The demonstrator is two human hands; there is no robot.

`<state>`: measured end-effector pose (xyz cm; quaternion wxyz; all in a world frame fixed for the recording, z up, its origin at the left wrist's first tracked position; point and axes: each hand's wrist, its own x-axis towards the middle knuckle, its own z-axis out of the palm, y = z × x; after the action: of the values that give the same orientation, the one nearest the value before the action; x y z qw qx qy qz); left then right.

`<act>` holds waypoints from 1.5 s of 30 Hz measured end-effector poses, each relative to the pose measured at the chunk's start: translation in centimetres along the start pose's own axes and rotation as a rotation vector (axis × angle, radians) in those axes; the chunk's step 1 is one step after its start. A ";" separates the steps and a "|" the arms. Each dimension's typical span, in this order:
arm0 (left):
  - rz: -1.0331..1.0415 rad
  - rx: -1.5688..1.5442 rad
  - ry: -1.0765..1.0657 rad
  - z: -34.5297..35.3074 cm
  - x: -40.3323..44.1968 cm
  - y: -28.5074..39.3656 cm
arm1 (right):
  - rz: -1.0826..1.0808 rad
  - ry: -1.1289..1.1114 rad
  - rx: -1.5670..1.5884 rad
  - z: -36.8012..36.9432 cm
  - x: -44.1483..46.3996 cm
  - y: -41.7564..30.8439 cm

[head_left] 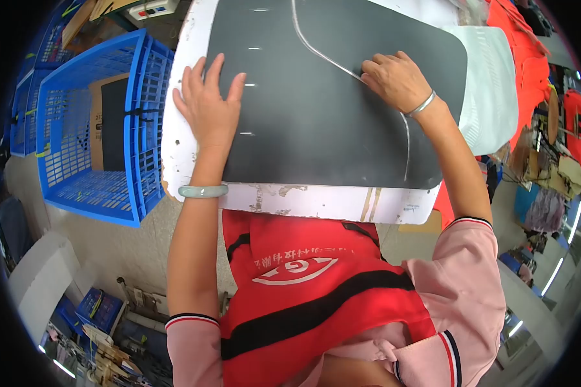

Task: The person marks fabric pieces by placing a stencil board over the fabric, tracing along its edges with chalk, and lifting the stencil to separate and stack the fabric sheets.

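A dark grey sheet (303, 122) with short white marks near its left side lies on a white board (329, 197) with chipped edges. My left hand (210, 103) rests with spread fingers across the left edge of the sheet, holding nothing. Over the right part of the sheet is my right hand (394, 79), its fingers curled down at a thin pale cord or line (323, 54). This line curves from the top edge to the hand, and shows again below it down toward the lower right. What lies under the curled fingers is hidden.
To the left stands a blue plastic crate (134, 129) with cardboard and a dark sheet inside. Pale green fabric (490, 87) lies at the board's right, with orange-red fabric (526, 71) beyond. A white device (153, 9) sits at the upper left.
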<state>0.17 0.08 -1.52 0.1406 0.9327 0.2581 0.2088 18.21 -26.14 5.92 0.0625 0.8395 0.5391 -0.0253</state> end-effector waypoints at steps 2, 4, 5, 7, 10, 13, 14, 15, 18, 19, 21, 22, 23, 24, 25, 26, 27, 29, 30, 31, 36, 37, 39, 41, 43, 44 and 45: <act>0.013 0.023 0.002 0.2 0.0 -0.2 | 0.014 -0.015 -0.030 0.1 -1.8 0.6; 0.031 0.064 -0.002 0.3 0.1 -0.3 | 0.065 -0.015 -0.021 0.4 -3.8 1.1; 0.036 0.083 0.002 0.4 0.1 -0.4 | 0.074 -0.022 -0.019 0.5 -4.7 1.2; 0.022 0.061 -0.015 0.3 0.2 -0.3 | 0.138 0.008 0.026 0.7 -6.4 1.2; 0.032 0.056 -0.013 0.4 0.2 -0.5 | 0.243 -0.035 0.082 0.7 -8.3 1.1; 0.038 0.046 -0.018 0.4 0.2 -0.6 | 0.285 -0.078 0.069 0.6 -9.8 0.9; 0.037 0.040 -0.018 0.4 0.2 -0.6 | 0.291 -0.079 0.070 0.4 -10.2 0.7; 0.043 0.037 -0.021 0.5 0.2 -0.7 | 0.312 -0.116 0.072 0.2 -10.6 0.6; 0.041 0.062 -0.005 0.8 0.2 -0.9 | 0.338 -0.167 0.090 -0.1 -11.8 0.1; 0.045 0.058 -0.010 0.8 0.3 -0.9 | 0.338 -0.183 0.108 -0.1 -12.2 0.0; 0.045 0.047 -0.005 0.8 0.2 -0.9 | 0.352 -0.212 0.139 0.3 -13.2 -0.2; 0.046 0.026 -0.015 0.6 0.3 -0.8 | 0.360 -0.234 0.166 0.5 -13.6 -0.3; 0.048 0.022 -0.016 0.6 0.3 -0.8 | 0.364 -0.236 0.164 0.6 -14.0 -0.6; 0.042 0.031 -0.018 0.6 0.3 -0.8 | 0.402 -0.252 0.205 0.5 -14.5 -1.2; 0.035 0.041 -0.020 0.6 0.3 -0.8 | 0.440 -0.269 0.247 0.4 -15.1 -1.8; 0.035 0.049 -0.024 0.6 0.3 -0.8 | 0.494 -0.263 0.260 0.6 -15.6 -2.4; 0.038 0.046 -0.029 0.7 0.4 -0.9 | 0.498 -0.266 0.261 0.4 -16.1 -2.9; 0.060 0.028 -0.007 0.8 0.3 -1.1 | 0.609 -0.327 0.337 0.2 -17.1 -4.1; 0.063 0.035 -0.003 0.9 0.3 -1.1 | 0.635 -0.343 0.353 0.2 -17.5 -4.6; 0.067 0.033 -0.008 0.8 0.3 -1.1 | 0.641 -0.346 0.356 0.1 -17.8 -5.0; 0.058 0.030 -0.011 0.8 0.3 -1.1 | 0.794 -0.288 0.402 -0.1 -18.1 -6.1; 0.053 0.037 -0.008 0.8 0.3 -1.1 | 0.797 -0.285 0.402 -0.1 -18.3 -5.9; 0.061 0.035 -0.002 0.8 0.3 -1.1 | 0.955 -0.189 0.698 0.2 -18.4 -5.0; 0.069 0.034 0.002 0.7 0.3 -1.0 | 0.954 -0.060 0.653 0.5 -17.1 -3.8; 0.063 0.014 -0.006 0.5 0.3 -0.8 | 0.954 0.070 0.606 0.9 -15.1 -2.8; 0.067 0.014 -0.003 0.5 0.4 -0.8 | 0.884 0.151 0.565 1.2 -13.8 -2.4; 0.068 0.019 -0.004 0.5 0.4 -0.8 | 0.814 0.231 0.524 1.3 -12.5 -2.0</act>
<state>0.36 0.86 -2.17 0.1251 0.9427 0.2281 0.2089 11.18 -36.74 5.80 -0.2056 0.9667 0.1468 -0.0404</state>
